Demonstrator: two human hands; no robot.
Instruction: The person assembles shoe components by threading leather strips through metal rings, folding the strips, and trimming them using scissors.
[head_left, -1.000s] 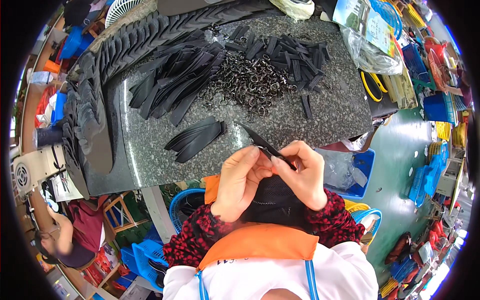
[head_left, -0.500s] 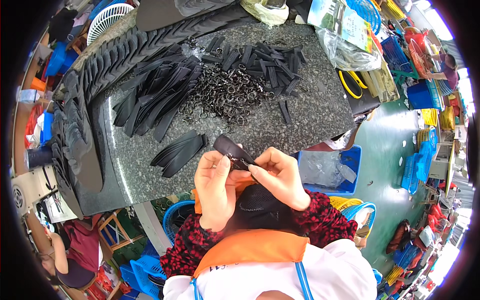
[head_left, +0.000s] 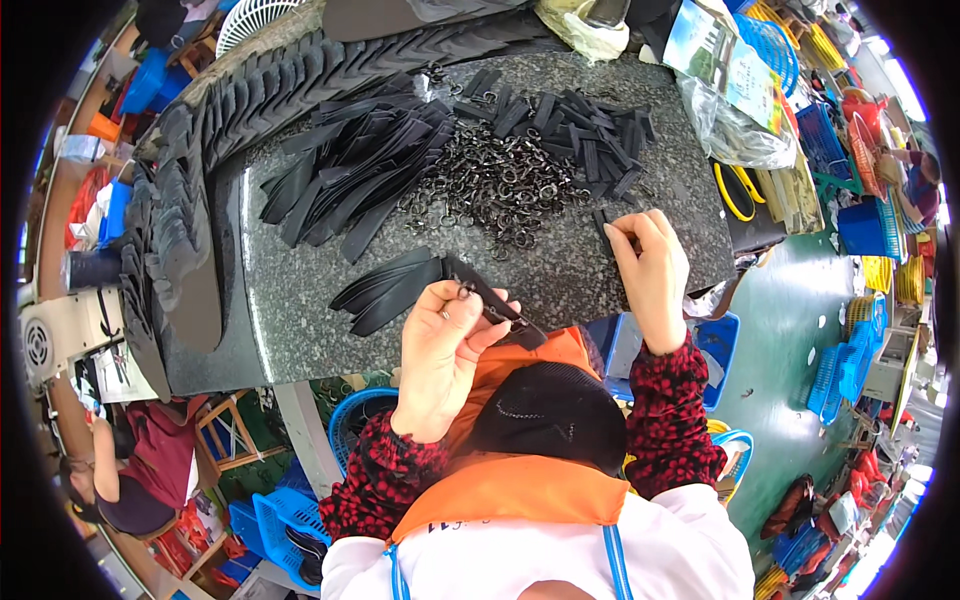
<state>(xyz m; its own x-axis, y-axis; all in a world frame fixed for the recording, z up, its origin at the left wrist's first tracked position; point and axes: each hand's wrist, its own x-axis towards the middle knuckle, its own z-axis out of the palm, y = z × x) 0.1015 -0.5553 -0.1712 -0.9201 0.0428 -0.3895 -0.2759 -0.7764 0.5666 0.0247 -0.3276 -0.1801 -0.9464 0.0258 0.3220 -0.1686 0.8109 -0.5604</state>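
Note:
My left hand [head_left: 438,352] is closed on a black strap [head_left: 527,330] over the table's front edge; small metal rings or clasps [head_left: 463,292] show at the fingers. Farther right, the thumb and fingertips of my right hand [head_left: 655,275] pinch a short black strip [head_left: 601,222] at the tabletop. Beside my left hand lies a small fan of long black straps [head_left: 385,292]. Beyond it are a larger heap of such straps [head_left: 350,170], a pile of dark metal rings and clasps [head_left: 490,180], and a pile of short black strips [head_left: 600,140].
Overlapping black curved pieces [head_left: 290,85] line the far and left sides of the speckled stone table [head_left: 545,275]. Yellow-handled scissors [head_left: 737,192] and a plastic bag [head_left: 735,125] lie at the right. A blue bin [head_left: 718,345] stands below the right edge. Another person [head_left: 130,460] sits at lower left.
My right hand has left the strap and reached right and forward to the lone short strip. My left hand keeps the strap, now tilted down to the right. The whole view has shifted slightly.

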